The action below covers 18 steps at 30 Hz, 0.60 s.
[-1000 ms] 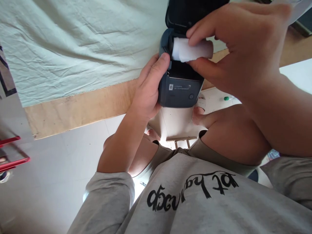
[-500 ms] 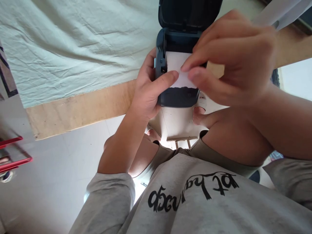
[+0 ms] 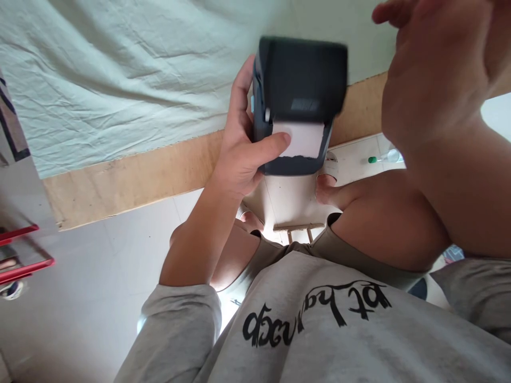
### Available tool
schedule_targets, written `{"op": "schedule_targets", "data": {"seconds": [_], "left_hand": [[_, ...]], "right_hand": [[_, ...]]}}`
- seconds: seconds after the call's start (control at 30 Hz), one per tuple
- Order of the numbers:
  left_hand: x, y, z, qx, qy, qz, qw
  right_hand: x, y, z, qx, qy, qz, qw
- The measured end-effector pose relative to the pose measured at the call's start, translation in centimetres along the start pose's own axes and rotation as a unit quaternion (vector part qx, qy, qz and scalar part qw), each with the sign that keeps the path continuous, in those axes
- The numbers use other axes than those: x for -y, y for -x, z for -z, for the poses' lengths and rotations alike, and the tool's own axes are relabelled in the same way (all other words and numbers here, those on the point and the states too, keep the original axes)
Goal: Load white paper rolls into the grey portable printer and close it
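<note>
Pale cloth (image 3: 139, 80) on desk (image 3: 139, 186) beyond left fingers (image 3: 240, 90) — left hand (image 3: 241, 154) grips printer (image 3: 303, 77), thumb (image 3: 273, 147) over paper (image 3: 307, 141); right hand (image 3: 437, 80) apart — can't say whether its fingers curl.

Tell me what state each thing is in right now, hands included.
Printer: held upright-ish, slightly blurred
Lid: down; latching unclear
Paper: sticking out below lid, ragged-edged
Left hand: gripping printer, thumb on paper
Right hand: off printer, blurred, fingers partly out of frame
Cloth: spread, wrinkled
</note>
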State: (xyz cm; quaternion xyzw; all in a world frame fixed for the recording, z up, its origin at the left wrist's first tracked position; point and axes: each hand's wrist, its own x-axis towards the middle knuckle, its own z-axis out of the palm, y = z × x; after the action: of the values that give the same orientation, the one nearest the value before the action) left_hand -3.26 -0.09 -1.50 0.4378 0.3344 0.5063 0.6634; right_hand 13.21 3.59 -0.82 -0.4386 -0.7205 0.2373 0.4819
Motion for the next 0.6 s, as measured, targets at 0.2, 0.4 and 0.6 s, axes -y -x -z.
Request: {"op": "schedule_targets", "data": {"seconds": [0.2, 0.4, 0.6], "left_hand": [[0.0, 0.1, -0.1, -0.007, 0.039, -0.008, 0.999], [-0.6, 0.4, -0.6, -0.042, 0.054, 0.053, 0.996], [-0.6, 0.5, 0.0, -0.032, 0.048, 0.053, 0.997]], "right_hand": [[1.6, 0.6, -0.6, 0.14, -0.014, -0.086, 0.986], [1.3, 1.0, -1.1, 0.251, -0.013, -0.104, 0.962], [1.4, 0.7, -0.8, 0.262, 0.083, -0.029, 0.961]]}}
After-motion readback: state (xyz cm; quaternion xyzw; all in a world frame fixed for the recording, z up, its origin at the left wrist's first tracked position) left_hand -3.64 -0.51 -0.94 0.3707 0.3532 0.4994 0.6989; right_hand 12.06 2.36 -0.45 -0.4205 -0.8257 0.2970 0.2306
